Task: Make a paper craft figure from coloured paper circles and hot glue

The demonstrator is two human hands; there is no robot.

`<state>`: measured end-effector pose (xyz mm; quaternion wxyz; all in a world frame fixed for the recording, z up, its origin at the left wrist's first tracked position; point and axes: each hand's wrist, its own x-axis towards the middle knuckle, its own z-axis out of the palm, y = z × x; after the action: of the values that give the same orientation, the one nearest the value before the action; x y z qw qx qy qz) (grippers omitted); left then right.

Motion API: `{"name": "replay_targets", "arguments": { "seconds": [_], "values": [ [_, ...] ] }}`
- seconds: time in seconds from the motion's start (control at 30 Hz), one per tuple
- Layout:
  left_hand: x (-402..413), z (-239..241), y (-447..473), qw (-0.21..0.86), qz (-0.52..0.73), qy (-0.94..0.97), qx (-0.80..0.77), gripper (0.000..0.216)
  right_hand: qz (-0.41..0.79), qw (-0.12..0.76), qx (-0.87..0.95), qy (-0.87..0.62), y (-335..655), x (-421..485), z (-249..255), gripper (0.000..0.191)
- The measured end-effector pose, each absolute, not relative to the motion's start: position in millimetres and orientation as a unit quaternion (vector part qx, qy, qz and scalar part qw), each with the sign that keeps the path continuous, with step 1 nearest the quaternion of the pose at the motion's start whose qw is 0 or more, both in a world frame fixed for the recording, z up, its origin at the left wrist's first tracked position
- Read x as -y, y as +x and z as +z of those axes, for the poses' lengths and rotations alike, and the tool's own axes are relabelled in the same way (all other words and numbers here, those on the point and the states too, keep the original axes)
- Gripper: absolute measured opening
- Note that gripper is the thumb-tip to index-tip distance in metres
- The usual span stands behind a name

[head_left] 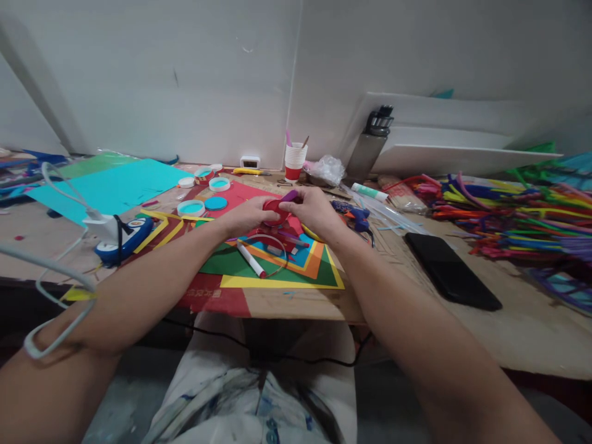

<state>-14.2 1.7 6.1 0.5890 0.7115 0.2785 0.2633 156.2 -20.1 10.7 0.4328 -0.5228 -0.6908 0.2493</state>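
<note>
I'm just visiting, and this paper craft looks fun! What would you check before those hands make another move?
- Red disc held: ok, it is in the left hand.
- Purple piece held: ok, it seems pinched in the right hand, against or close to the disc.
- Coloured paper free of loose things: not ok, a white marker lies on it.
- White cable away from the left arm: not ok, it loops across it in view.
- Blue tool, perhaps a glue gun, cool: cannot tell.
- Black phone out from under the hands: ok, it lies to their right.
</note>
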Motion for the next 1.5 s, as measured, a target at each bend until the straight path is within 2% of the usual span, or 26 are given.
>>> {"name": "replay_targets", "arguments": {
  "seconds": [0.17, 0.27, 0.37, 0.53, 0.7, 0.83, 0.93, 1.2, 1.5],
  "values": [
    [0.8, 8.2, -16.4, 0.503, 0.240, 0.775, -0.297, 0.028, 0.265, 0.398, 0.693, -0.540, 158.0, 24.1, 17.1, 0.005],
    [1.3, 7.7, -16.1, 0.488, 0.242, 0.785, -0.296, 0.031, 0.261, 0.388, 0.696, -0.545, 159.4, 22.7, 16.3, 0.005],
    [-0.2, 4.6, -16.7, 0.506, 0.240, 0.774, -0.296, 0.029, 0.249, 0.390, 0.698, -0.546, 158.1, 21.0, 12.2, 0.005],
    [-3.2, 1.5, -18.4, 0.555, 0.257, 0.740, -0.280, 0.031, 0.229, 0.442, 0.710, -0.498, 153.5, 18.8, 5.8, 0.007],
    [-5.7, 2.2, -18.3, 0.596, 0.288, 0.698, -0.272, 0.036, 0.280, 0.496, 0.683, -0.458, 154.7, 17.1, 3.7, 0.025],
    [-5.4, 4.1, -20.1, 0.587, 0.306, 0.698, -0.275, 0.039, 0.328, 0.480, 0.675, -0.455, 154.5, 17.5, 1.1, 0.012],
    [-3.8, 5.8, -20.6, 0.582, 0.314, 0.693, -0.287, 0.041, 0.355, 0.488, 0.660, -0.447, 152.3, 17.3, -1.2, 0.010],
    [-2.2, 3.1, -14.1, 0.576, 0.336, 0.681, -0.302, 0.035, 0.297, 0.527, 0.639, -0.475, 146.0, 13.4, -5.1, 0.006],
    [1.9, 7.5, -12.7, 0.677, 0.328, 0.592, -0.289, 0.022, 0.336, 0.505, 0.644, -0.467, 151.0, 16.2, -1.0, 0.011]
  ]
}}
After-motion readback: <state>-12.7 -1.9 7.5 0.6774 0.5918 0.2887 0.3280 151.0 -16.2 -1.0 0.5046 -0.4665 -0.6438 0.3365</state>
